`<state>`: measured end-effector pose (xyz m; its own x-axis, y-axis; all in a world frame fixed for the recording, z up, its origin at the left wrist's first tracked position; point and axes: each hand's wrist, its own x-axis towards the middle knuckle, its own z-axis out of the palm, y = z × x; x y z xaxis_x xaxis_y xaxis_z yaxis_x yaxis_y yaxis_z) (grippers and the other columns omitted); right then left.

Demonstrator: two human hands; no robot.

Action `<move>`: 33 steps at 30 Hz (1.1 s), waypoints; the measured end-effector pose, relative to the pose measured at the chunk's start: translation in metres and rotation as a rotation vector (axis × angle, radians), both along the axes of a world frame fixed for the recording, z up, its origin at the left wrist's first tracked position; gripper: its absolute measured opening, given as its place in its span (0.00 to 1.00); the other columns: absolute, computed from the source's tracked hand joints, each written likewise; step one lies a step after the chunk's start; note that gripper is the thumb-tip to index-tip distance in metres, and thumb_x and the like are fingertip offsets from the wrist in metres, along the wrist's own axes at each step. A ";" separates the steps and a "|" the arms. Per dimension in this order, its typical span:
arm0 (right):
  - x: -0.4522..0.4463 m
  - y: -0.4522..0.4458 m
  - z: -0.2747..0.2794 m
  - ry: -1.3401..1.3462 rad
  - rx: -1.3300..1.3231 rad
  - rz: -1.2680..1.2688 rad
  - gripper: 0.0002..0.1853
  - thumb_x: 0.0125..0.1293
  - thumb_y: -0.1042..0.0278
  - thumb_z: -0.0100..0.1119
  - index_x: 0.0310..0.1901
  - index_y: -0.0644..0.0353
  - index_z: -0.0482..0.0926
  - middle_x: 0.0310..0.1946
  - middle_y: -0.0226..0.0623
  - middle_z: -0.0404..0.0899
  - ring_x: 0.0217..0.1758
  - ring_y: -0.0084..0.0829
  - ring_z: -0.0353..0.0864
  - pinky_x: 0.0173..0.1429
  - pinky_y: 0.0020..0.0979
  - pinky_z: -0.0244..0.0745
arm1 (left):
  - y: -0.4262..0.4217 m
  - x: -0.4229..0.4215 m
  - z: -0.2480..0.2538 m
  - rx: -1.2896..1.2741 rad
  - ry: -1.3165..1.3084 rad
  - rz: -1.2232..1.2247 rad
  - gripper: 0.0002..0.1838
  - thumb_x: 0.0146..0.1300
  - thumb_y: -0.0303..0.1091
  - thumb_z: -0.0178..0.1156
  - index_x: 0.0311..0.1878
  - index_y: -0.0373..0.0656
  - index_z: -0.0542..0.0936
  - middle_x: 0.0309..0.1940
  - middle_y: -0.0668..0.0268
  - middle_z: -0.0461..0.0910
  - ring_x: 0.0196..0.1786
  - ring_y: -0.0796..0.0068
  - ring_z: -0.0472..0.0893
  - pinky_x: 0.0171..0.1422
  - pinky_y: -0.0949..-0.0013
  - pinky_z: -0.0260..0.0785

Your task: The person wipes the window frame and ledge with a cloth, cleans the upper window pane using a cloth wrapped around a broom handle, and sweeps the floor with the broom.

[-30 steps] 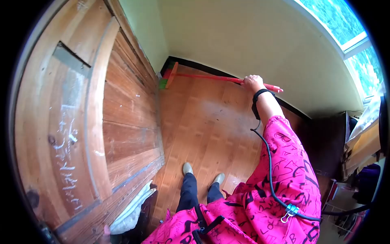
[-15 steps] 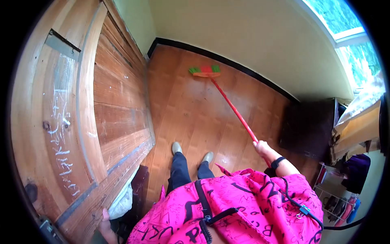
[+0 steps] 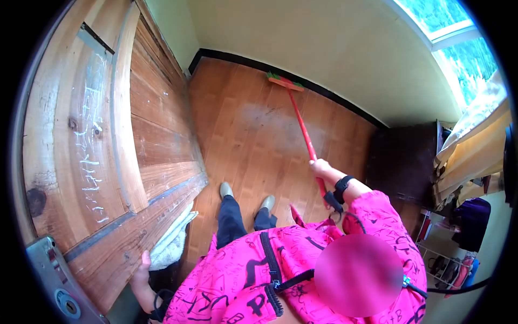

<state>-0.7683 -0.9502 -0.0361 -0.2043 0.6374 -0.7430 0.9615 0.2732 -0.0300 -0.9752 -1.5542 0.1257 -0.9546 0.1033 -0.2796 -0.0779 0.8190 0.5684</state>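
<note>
A broom with a red handle (image 3: 302,127) reaches from the right side of my body toward the far wall. Its orange head with green and red bristles (image 3: 285,82) lies at the foot of that wall, beside the black baseboard. My right hand (image 3: 320,168) is wrapped round the handle, palm side hidden. At the lower left, my left hand (image 3: 141,270) touches the edge of the wooden door (image 3: 162,129), with its fingers partly hidden behind it. A greyish dusty patch (image 3: 264,116) marks the wood floor (image 3: 237,146).
A metal lock (image 3: 62,291) is on the door. A white cloth (image 3: 172,245) hangs behind the door edge. A dark cabinet (image 3: 402,159) stands at the right, near a yellowish curtain (image 3: 475,154), a window (image 3: 458,48) and a wire rack (image 3: 445,270).
The broom head has swung from the left corner rightward along the far wall. My right hand came in toward my body, then moved slightly outward. More of my left hand shows at the door.
</note>
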 end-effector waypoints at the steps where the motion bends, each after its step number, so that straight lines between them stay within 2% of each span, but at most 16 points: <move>1: -0.011 -0.025 0.010 -0.053 -0.076 -0.058 0.26 0.65 0.47 0.39 0.35 0.66 0.75 0.22 0.46 0.78 0.31 0.42 0.81 0.34 0.39 0.75 | 0.000 -0.002 -0.003 -0.036 0.068 -0.061 0.28 0.47 0.33 0.63 0.54 0.36 0.70 0.51 0.57 0.72 0.55 0.62 0.70 0.62 0.63 0.59; 2: -0.003 -0.034 0.017 -0.083 -0.102 -0.098 0.27 0.65 0.47 0.38 0.34 0.68 0.75 0.20 0.44 0.78 0.29 0.42 0.81 0.35 0.40 0.76 | -0.003 0.005 -0.001 -0.072 0.120 -0.114 0.29 0.48 0.33 0.63 0.55 0.37 0.69 0.52 0.58 0.72 0.55 0.64 0.69 0.62 0.63 0.58; 4: 0.065 -0.032 -0.013 -0.035 -0.030 0.211 0.28 0.66 0.47 0.38 0.32 0.70 0.74 0.16 0.42 0.77 0.23 0.41 0.81 0.32 0.39 0.76 | 0.011 0.004 0.006 0.085 0.032 -0.038 0.30 0.48 0.34 0.64 0.56 0.37 0.69 0.52 0.59 0.72 0.55 0.65 0.69 0.62 0.63 0.58; 6: 0.068 -0.066 0.075 -0.179 -0.125 0.050 0.24 0.64 0.52 0.38 0.28 0.68 0.74 0.18 0.45 0.77 0.21 0.38 0.81 0.31 0.37 0.77 | 0.024 0.003 0.011 0.250 -0.062 0.040 0.30 0.49 0.34 0.64 0.57 0.38 0.68 0.53 0.60 0.71 0.56 0.66 0.69 0.62 0.63 0.58; 8: 0.105 -0.071 0.105 -0.097 -0.128 0.335 0.25 0.65 0.49 0.40 0.29 0.67 0.74 0.17 0.45 0.76 0.17 0.39 0.79 0.26 0.38 0.75 | 0.030 -0.001 0.018 0.208 -0.125 0.034 0.30 0.49 0.35 0.64 0.57 0.38 0.68 0.53 0.60 0.71 0.57 0.66 0.68 0.62 0.64 0.58; 11: 0.107 -0.063 0.141 -0.067 0.030 0.215 0.26 0.65 0.47 0.41 0.30 0.67 0.74 0.19 0.46 0.77 0.20 0.41 0.79 0.28 0.38 0.76 | 0.033 -0.001 0.022 0.201 -0.116 0.046 0.29 0.48 0.35 0.64 0.55 0.38 0.70 0.52 0.60 0.73 0.54 0.66 0.70 0.61 0.64 0.59; 15: 0.064 -0.010 0.071 0.105 0.196 0.356 0.27 0.64 0.45 0.42 0.31 0.66 0.75 0.25 0.52 0.77 0.29 0.49 0.78 0.35 0.45 0.72 | 0.030 -0.002 0.016 0.137 0.021 -0.063 0.26 0.48 0.34 0.64 0.52 0.38 0.72 0.48 0.60 0.75 0.51 0.65 0.73 0.59 0.65 0.62; 17: 0.002 -0.007 0.049 0.156 0.100 0.069 0.27 0.64 0.44 0.42 0.33 0.66 0.75 0.24 0.47 0.77 0.28 0.45 0.79 0.31 0.42 0.73 | 0.019 0.004 0.007 0.106 0.098 -0.075 0.26 0.48 0.34 0.64 0.52 0.38 0.72 0.47 0.60 0.76 0.50 0.65 0.74 0.58 0.65 0.63; 18: -0.005 0.013 -0.011 0.070 0.185 0.195 0.26 0.63 0.46 0.42 0.34 0.66 0.76 0.25 0.47 0.78 0.31 0.45 0.80 0.34 0.42 0.74 | 0.015 0.005 0.005 0.082 0.122 -0.084 0.25 0.47 0.34 0.64 0.51 0.38 0.72 0.47 0.60 0.76 0.49 0.65 0.75 0.57 0.65 0.64; 20: -0.017 -0.010 -0.016 -0.057 0.080 0.489 0.24 0.63 0.49 0.43 0.37 0.65 0.77 0.29 0.51 0.79 0.37 0.45 0.81 0.41 0.41 0.76 | 0.024 0.004 0.011 0.164 0.140 -0.053 0.25 0.46 0.32 0.64 0.50 0.38 0.73 0.45 0.61 0.77 0.48 0.65 0.75 0.55 0.64 0.65; 21: 0.000 -0.018 -0.026 -0.019 0.070 0.240 0.25 0.63 0.49 0.41 0.36 0.67 0.77 0.28 0.52 0.79 0.36 0.46 0.81 0.41 0.41 0.76 | 0.024 0.003 0.009 0.168 0.140 -0.056 0.25 0.46 0.32 0.64 0.50 0.38 0.73 0.45 0.61 0.77 0.48 0.65 0.75 0.55 0.64 0.65; 23: 0.031 -0.030 0.021 -0.151 -0.097 0.116 0.24 0.63 0.51 0.41 0.36 0.68 0.76 0.30 0.49 0.80 0.37 0.44 0.81 0.42 0.40 0.77 | 0.021 0.003 0.007 0.122 0.203 -0.071 0.25 0.45 0.32 0.64 0.50 0.38 0.74 0.45 0.61 0.77 0.48 0.65 0.75 0.56 0.64 0.64; 24: 0.076 -0.024 0.011 -0.132 -0.017 0.276 0.25 0.63 0.49 0.41 0.35 0.67 0.76 0.28 0.50 0.79 0.36 0.46 0.80 0.44 0.42 0.75 | 0.024 0.002 0.010 0.129 0.201 -0.076 0.25 0.45 0.32 0.64 0.50 0.38 0.74 0.45 0.61 0.77 0.48 0.65 0.75 0.56 0.64 0.64; 27: 0.130 -0.019 0.084 -0.152 0.022 0.285 0.24 0.62 0.47 0.44 0.37 0.65 0.77 0.29 0.51 0.79 0.36 0.47 0.80 0.42 0.43 0.74 | 0.030 0.002 0.015 0.133 0.106 -0.004 0.25 0.45 0.33 0.65 0.50 0.38 0.73 0.45 0.61 0.77 0.49 0.65 0.75 0.57 0.64 0.64; 31: 0.112 0.005 0.129 -0.156 0.274 0.408 0.23 0.63 0.47 0.45 0.37 0.62 0.76 0.32 0.52 0.79 0.35 0.49 0.79 0.40 0.45 0.74 | 0.018 0.002 0.001 0.079 0.162 -0.070 0.26 0.45 0.35 0.64 0.51 0.39 0.73 0.46 0.60 0.76 0.49 0.63 0.74 0.57 0.62 0.63; 33: 0.065 0.023 0.121 0.006 0.338 0.657 0.22 0.65 0.49 0.42 0.33 0.62 0.75 0.30 0.51 0.78 0.34 0.49 0.79 0.39 0.44 0.74 | 0.009 0.004 -0.006 0.091 0.152 -0.064 0.26 0.45 0.35 0.64 0.51 0.39 0.73 0.46 0.60 0.76 0.49 0.63 0.74 0.57 0.62 0.63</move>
